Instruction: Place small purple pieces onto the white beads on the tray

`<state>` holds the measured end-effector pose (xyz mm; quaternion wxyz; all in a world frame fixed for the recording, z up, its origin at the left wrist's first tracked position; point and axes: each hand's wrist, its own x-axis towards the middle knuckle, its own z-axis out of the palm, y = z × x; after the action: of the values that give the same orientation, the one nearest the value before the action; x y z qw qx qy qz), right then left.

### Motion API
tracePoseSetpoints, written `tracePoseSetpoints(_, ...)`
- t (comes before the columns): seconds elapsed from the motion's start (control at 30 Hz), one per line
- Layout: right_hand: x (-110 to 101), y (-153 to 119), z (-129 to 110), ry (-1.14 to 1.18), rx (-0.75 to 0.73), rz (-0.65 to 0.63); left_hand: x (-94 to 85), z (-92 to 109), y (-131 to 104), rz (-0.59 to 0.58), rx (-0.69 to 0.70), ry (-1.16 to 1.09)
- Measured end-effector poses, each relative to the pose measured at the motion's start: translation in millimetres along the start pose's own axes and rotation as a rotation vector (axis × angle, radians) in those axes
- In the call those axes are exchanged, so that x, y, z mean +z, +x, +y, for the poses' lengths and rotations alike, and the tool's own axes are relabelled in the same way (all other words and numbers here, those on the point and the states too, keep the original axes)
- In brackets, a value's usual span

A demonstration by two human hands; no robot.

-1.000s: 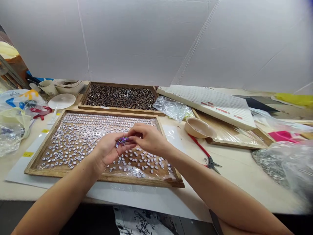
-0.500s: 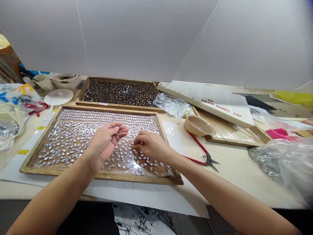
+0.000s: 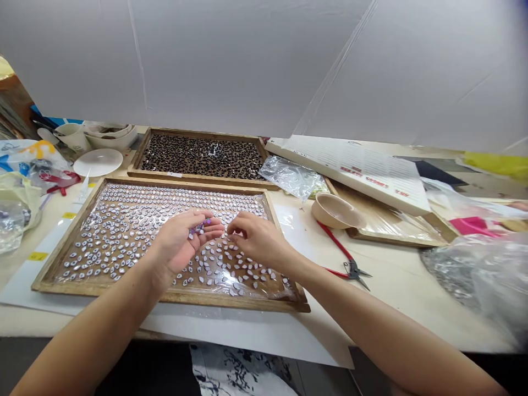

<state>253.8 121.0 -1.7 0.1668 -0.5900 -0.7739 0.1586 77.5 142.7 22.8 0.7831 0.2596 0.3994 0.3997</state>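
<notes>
My left hand is cupped palm up over the wooden tray, holding several small purple gems on its fingers and palm. Just to its right, my right hand points downward with thumb and fingertips pinched together. Whatever is between those fingertips is too small to make out. Beneath both hands lies the wood-framed tray, covered in clear film. Many small white drop-shaped pieces are spread over it, in tight rows at the back and looser toward the front right. My forearms hide parts of the tray.
Behind stands a second framed tray of dark shiny beads. On the right are a beige bowl, red-handled pliers, a long white box and plastic bags. A white plate and cups are at the left.
My left palm has opened and turned up more, showing more of the purple gems. My right hand has lifted slightly up and away from the tray's pieces, staying pinched.
</notes>
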Motion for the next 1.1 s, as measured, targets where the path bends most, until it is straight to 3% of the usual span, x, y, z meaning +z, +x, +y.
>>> tracePoseSetpoints(0.13, -10.6, 3.2, -7.1, 0.154, -0.148, 0.224, -1.2, -0.8, 0.8, -0.051, -0.078, -0.010)
tracePoseSetpoints(0.27, -6.1, 8.3, -18.4, 0.129, -0.245, 0.147, -2.6, -2.9, 3.2, -0.094, -0.095, -0.019)
tracePoseSetpoints(0.47, 0.5, 13.8, -19.1, 0.042, -0.214, 0.087, -2.5, -1.9, 4.0, -0.078, -0.107, -0.014)
tracePoseSetpoints(0.7, -11.3, 5.0, -15.5, 0.245, -0.303, 0.205, -0.4, 1.3, 3.2, -0.050, -0.078, -0.003)
tracePoseSetpoints(0.8, -14.5, -6.4, -8.5, 0.289, -0.264, 0.227, -1.6, 1.5, 4.8, -0.027, -0.065, -0.019)
tracePoseSetpoints(0.93, -3.1, -22.7, 7.1, 0.268, -0.190, 0.148, -1.0, 0.4, 4.6, -0.015, -0.049, -0.019)
tracePoseSetpoints(1.1, 13.6, -31.8, 16.6, 0.194, -0.206, 0.110, 0.3, -1.7, 3.8, -0.007, -0.060, -0.002)
